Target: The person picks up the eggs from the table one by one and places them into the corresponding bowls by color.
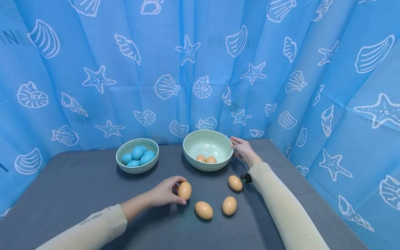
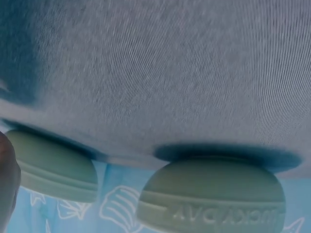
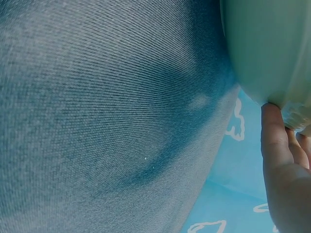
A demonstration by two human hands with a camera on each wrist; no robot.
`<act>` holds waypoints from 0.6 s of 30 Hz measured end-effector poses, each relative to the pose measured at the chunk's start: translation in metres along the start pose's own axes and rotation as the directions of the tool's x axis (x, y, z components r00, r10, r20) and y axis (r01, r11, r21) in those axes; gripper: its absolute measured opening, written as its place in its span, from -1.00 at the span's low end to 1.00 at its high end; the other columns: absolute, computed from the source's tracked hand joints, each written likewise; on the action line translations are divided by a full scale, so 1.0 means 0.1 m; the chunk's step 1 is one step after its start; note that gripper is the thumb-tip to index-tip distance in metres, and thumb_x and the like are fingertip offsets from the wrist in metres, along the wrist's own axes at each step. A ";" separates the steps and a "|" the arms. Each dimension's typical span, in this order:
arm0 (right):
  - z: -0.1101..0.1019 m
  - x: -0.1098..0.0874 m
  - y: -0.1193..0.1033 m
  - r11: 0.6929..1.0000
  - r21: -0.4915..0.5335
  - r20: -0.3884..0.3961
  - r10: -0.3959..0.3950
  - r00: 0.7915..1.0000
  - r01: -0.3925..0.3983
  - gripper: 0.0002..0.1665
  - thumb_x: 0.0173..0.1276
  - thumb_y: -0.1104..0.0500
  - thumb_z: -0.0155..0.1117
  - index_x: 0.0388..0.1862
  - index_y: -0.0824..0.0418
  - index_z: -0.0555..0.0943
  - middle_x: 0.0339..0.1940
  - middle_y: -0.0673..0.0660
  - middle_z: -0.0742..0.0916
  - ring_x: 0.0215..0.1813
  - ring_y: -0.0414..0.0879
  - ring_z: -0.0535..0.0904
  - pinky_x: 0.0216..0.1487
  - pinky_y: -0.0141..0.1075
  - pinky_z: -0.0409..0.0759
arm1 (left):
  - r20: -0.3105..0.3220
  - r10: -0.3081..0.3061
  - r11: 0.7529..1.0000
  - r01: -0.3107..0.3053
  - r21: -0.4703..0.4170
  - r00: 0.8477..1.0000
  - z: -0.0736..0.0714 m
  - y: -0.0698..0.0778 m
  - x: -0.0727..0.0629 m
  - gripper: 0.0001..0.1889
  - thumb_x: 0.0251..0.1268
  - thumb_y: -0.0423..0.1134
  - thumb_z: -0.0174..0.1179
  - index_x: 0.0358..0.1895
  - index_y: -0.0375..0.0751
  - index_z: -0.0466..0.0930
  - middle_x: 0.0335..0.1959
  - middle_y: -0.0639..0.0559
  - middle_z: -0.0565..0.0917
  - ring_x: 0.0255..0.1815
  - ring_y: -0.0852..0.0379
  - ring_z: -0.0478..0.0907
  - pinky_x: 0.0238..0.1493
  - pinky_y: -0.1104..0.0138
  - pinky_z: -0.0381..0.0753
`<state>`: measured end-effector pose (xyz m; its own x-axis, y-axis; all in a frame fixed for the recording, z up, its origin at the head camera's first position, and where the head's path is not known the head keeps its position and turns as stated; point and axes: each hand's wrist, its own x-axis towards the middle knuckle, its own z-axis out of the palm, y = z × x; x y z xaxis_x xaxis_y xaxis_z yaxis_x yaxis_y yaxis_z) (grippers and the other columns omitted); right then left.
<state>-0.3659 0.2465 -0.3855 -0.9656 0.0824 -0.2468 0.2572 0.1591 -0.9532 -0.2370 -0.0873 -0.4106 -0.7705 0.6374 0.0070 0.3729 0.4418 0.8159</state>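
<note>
Between thumb and fingers, my left hand (image 1: 165, 191) grips a brown egg (image 1: 185, 191) just above the dark table, left of three loose brown eggs. At the back, the larger pale green bowl (image 1: 194, 147) has two brown eggs (image 1: 211, 159) lying in it. My right hand (image 1: 245, 150) touches that bowl's right side with fairly straight fingers; in the right wrist view a fingertip (image 3: 272, 109) meets its outer wall. Part of the left hand (image 2: 7, 179) shows at the left wrist view's edge, where the held egg is out of sight.
A smaller green bowl (image 1: 137, 169) with several blue eggs (image 1: 137, 152) stands at the back left. The loose brown eggs (image 1: 204, 210) lie near the middle front, one (image 1: 235, 183) below the right forearm. A blue seashell curtain (image 1: 187, 86) hangs behind the grey tabletop (image 1: 78, 194).
</note>
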 end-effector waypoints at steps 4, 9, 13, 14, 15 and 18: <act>0.01 0.00 0.00 1.000 -0.005 -0.002 0.001 1.000 -0.001 -0.35 0.55 0.31 -0.03 0.56 0.12 0.13 0.53 0.11 0.26 0.49 0.05 0.20 0.29 -0.03 0.43 | -0.010 -0.022 1.000 0.021 -0.020 1.000 -0.04 0.05 0.04 -0.32 0.06 -0.28 0.47 0.24 -0.42 0.38 0.01 -0.05 0.52 -0.08 0.05 0.48 -0.11 0.23 0.58; 0.01 0.00 0.01 1.000 0.003 -0.002 0.004 1.000 -0.004 -0.35 0.55 0.32 -0.04 0.56 0.14 0.12 0.53 0.12 0.26 0.49 0.06 0.20 0.29 -0.03 0.43 | -0.024 -0.052 0.998 0.051 -0.040 0.998 -0.07 0.07 0.09 -0.32 0.07 -0.27 0.47 0.25 -0.41 0.37 0.01 -0.04 0.52 -0.07 0.04 0.48 -0.10 0.24 0.59; 0.01 0.01 0.01 1.000 0.004 -0.003 0.003 1.000 -0.003 -0.34 0.55 0.32 -0.04 0.56 0.14 0.11 0.53 0.11 0.26 0.49 0.06 0.20 0.28 -0.04 0.44 | -0.042 -0.068 0.997 0.066 -0.046 0.997 -0.08 0.08 0.12 -0.30 0.08 -0.24 0.47 0.27 -0.40 0.36 0.02 -0.05 0.52 -0.06 0.05 0.48 -0.10 0.24 0.59; 0.01 0.01 0.01 1.000 0.006 -0.004 0.002 1.000 -0.002 -0.34 0.55 0.32 -0.03 0.56 0.14 0.11 0.53 0.11 0.26 0.49 0.06 0.20 0.28 -0.04 0.44 | -0.049 -0.074 0.996 0.072 -0.052 0.996 -0.08 0.08 0.13 -0.30 0.08 -0.24 0.47 0.27 -0.40 0.36 0.03 -0.06 0.52 -0.06 0.05 0.48 -0.10 0.24 0.59; 0.01 0.01 0.01 1.000 0.007 -0.004 0.002 1.000 -0.002 -0.34 0.55 0.32 -0.03 0.56 0.13 0.12 0.53 0.11 0.26 0.49 0.05 0.20 0.28 -0.04 0.44 | -0.058 -0.079 0.995 0.076 -0.058 0.995 -0.08 0.08 0.14 -0.29 0.08 -0.24 0.47 0.28 -0.40 0.36 0.03 -0.06 0.52 -0.07 0.05 0.48 -0.10 0.24 0.60; 0.01 0.02 0.01 1.000 0.010 -0.001 -0.002 1.000 0.002 -0.34 0.55 0.32 -0.03 0.56 0.13 0.12 0.53 0.11 0.26 0.49 0.06 0.20 0.28 -0.04 0.44 | -0.082 -0.105 0.992 0.098 -0.085 0.991 -0.09 0.09 0.16 -0.28 0.08 -0.24 0.47 0.29 -0.39 0.35 0.03 -0.07 0.52 -0.07 0.04 0.48 -0.10 0.23 0.61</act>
<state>-0.3678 0.2459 -0.3870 -0.9659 0.0835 -0.2449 0.2551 0.1490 -0.9554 -0.2507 -0.0783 -0.3977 -0.8452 0.5335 -0.0311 0.2505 0.4469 0.8588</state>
